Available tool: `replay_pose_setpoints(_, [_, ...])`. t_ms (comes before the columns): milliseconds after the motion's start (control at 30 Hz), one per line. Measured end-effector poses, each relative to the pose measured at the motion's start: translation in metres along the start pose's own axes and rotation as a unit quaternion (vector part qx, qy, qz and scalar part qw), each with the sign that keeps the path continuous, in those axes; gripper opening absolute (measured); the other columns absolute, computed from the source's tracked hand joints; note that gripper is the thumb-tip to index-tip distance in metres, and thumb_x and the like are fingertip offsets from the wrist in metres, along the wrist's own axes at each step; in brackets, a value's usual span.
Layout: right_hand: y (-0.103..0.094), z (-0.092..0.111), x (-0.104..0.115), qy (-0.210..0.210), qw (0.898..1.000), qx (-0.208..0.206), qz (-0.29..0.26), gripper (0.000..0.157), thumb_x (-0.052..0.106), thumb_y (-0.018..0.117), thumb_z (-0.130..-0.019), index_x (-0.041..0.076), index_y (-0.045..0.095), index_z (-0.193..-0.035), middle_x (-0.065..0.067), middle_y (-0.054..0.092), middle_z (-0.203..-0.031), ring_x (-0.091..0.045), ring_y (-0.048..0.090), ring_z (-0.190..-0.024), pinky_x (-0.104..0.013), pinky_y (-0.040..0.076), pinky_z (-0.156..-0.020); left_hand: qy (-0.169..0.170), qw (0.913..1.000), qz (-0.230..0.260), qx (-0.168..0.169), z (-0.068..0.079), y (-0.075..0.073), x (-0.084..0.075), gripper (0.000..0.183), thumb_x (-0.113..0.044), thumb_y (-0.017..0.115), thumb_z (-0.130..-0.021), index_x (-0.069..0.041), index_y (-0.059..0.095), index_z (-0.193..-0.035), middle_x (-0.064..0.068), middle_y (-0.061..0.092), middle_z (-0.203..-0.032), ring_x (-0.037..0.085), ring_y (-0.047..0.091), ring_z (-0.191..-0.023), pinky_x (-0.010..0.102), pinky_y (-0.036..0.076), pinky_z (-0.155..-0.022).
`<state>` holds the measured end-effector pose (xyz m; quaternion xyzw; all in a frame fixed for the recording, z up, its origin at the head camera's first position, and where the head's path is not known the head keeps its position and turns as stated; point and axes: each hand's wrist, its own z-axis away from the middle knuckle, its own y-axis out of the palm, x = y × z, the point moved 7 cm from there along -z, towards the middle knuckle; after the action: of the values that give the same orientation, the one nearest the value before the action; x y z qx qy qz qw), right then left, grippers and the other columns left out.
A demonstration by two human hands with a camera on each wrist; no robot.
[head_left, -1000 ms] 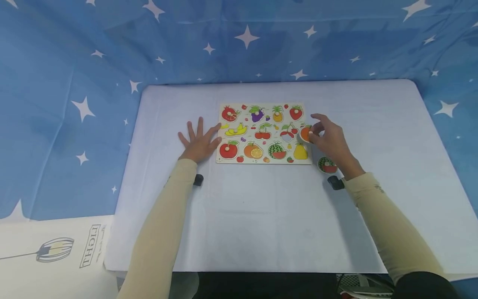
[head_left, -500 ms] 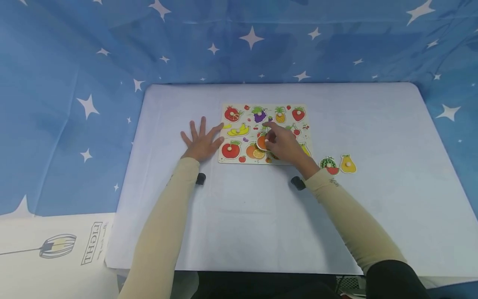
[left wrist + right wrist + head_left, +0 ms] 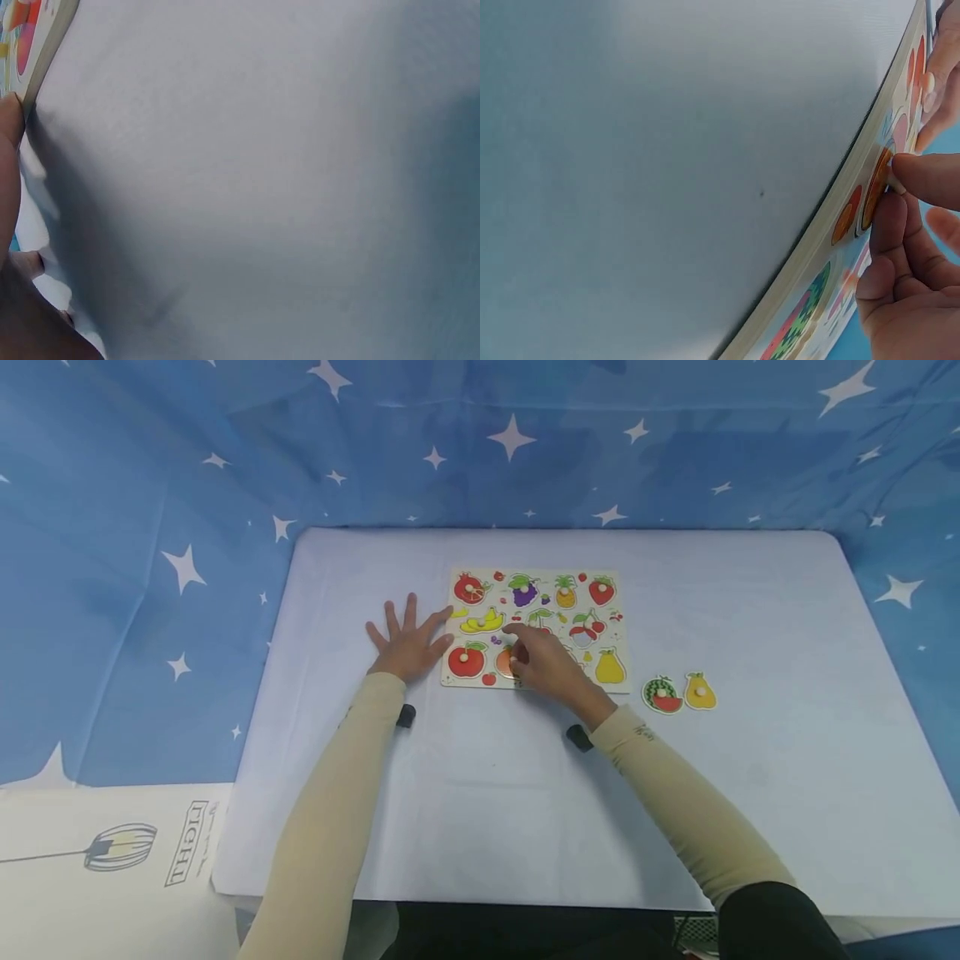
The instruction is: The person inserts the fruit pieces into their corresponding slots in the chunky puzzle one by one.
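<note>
A fruit puzzle board [image 3: 621,645] lies flat on the table, its fruit pictures facing up. My left hand [image 3: 407,653] has its fingers spread, with thumb and index finger touching the board's left edge. Over the lower part of the board, my right hand [image 3: 550,667] pinches the small knob of an orange puzzle piece [image 3: 874,191]. That piece sits at the orange picture, beside the red apple [image 3: 467,660]; whether it is fully seated I cannot tell. A watermelon piece [image 3: 663,696] and a pear piece [image 3: 701,692] lie off the board to the right.
A white cloth covers the table [image 3: 465,818]. Behind it hangs a blue curtain with white stars [image 3: 375,443]. A pale box printed with a whisk [image 3: 120,846] stands at the lower left. My right hand hides part of the board's bottom row.
My right hand has carried the orange piece leftward from the board's right edge and down onto the orange picture. The pear piece has come into sight. My left hand keeps its place.
</note>
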<state>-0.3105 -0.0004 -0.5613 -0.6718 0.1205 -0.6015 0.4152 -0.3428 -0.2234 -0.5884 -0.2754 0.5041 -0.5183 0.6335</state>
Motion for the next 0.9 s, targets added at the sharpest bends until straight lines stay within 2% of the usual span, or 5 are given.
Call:
replay_pose_setpoints(233, [0.002, 0.000, 0.001, 0.006, 1.000, -0.004, 0.020, 0.050, 0.000, 0.070, -0.100, 0.001, 0.056, -0.148, -0.012, 0.069, -0.105, -0.027, 0.063, -0.093, -0.041, 0.056, -0.086, 0.004, 0.9997, -0.018, -0.017, 0.001, -0.004, -0.002, 0.069, -0.053, 0.052, -0.109, -0.038, 0.026, -0.171, 0.018, -0.009, -0.178, 0.053, -0.017, -0.158, 0.081, -0.007, -0.116])
replay_pose_setpoints(367, [-0.002, 0.006, -0.003, -0.011, 0.998, -0.018, 0.055, 0.057, 0.007, 0.076, -0.099, 0.005, 0.055, -0.152, -0.014, 0.069, -0.124, -0.033, 0.061, -0.115, -0.053, 0.046, -0.104, 0.003, 0.9996, -0.025, -0.016, 0.001, -0.004, -0.010, 0.069, -0.051, 0.055, -0.108, -0.038, 0.029, -0.171, 0.019, -0.004, -0.179, 0.055, -0.012, -0.158, 0.082, -0.002, -0.116])
replay_pose_setpoints(467, [-0.009, 0.012, -0.006, -0.015, 0.995, -0.029, 0.091, 0.066, 0.019, 0.081, -0.097, 0.011, 0.052, -0.156, -0.014, 0.059, -0.147, -0.037, 0.048, -0.138, -0.064, 0.033, -0.114, -0.003, 0.9994, -0.031, -0.014, 0.001, -0.004, -0.012, 0.070, -0.051, 0.058, -0.107, -0.038, 0.030, -0.170, 0.019, -0.001, -0.179, 0.055, -0.009, -0.158, 0.083, 0.002, -0.116])
replay_pose_setpoints(600, [-0.029, 0.023, -0.013, -0.007, 0.995, -0.039, 0.096, 0.072, 0.026, 0.081, -0.097, 0.015, 0.048, -0.160, -0.013, 0.044, -0.164, -0.039, 0.033, -0.152, -0.069, 0.023, -0.120, -0.009, 0.9992, -0.035, -0.015, 0.002, -0.007, -0.012, 0.070, -0.050, 0.061, -0.106, -0.038, 0.033, -0.169, 0.019, 0.002, -0.179, 0.056, -0.005, -0.158, 0.083, 0.005, -0.116])
replay_pose_setpoints(900, [-0.084, 0.057, -0.047, 0.017, 0.995, -0.082, 0.054, 0.074, 0.018, 0.082, -0.095, 0.008, 0.047, -0.159, -0.017, 0.036, -0.168, -0.042, 0.027, -0.155, -0.070, 0.020, -0.115, -0.010, 0.9992, -0.036, -0.014, 0.005, -0.015, -0.012, 0.071, -0.048, 0.062, -0.105, -0.035, 0.034, -0.169, 0.021, 0.005, -0.178, 0.058, -0.002, -0.157, 0.085, 0.008, -0.114])
